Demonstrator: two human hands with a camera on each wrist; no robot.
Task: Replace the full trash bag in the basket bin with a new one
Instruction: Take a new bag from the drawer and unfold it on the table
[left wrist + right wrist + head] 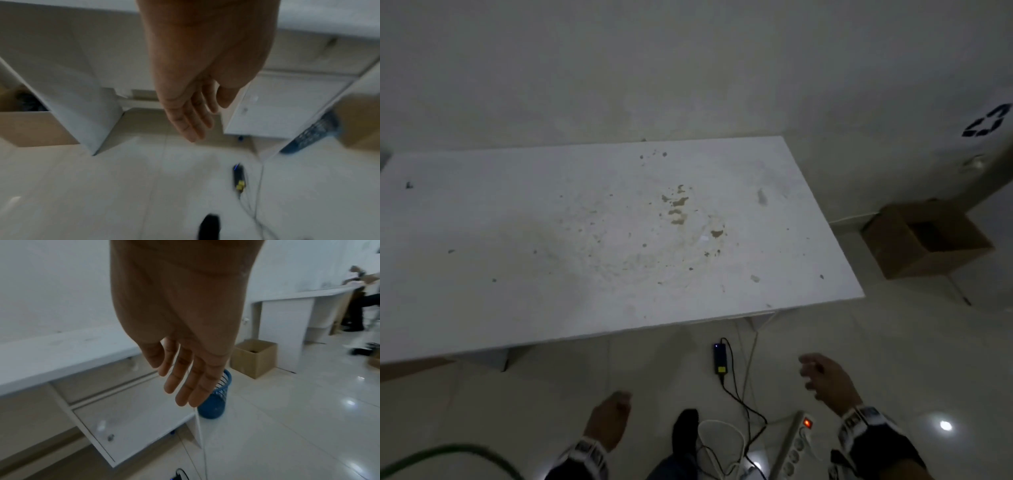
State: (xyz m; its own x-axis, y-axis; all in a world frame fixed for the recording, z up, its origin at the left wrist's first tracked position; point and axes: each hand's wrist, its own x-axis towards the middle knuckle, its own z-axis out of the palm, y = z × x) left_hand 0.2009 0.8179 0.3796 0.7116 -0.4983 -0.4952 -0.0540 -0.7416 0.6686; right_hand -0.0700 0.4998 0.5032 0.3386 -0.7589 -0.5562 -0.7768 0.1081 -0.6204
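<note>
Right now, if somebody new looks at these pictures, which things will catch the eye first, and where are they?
First comes the big white table against the wall, its top stained brown near the middle. Below its near edge both hands hang empty, the left hand and the right hand, over a floor with a power strip. In the right wrist view a blue basket bin stands on the floor beside the table.

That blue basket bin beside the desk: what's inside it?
In the right wrist view the blue basket bin stands on the floor by the white desk. The right hand covers its opening, so no bag or trash can be seen.
</note>
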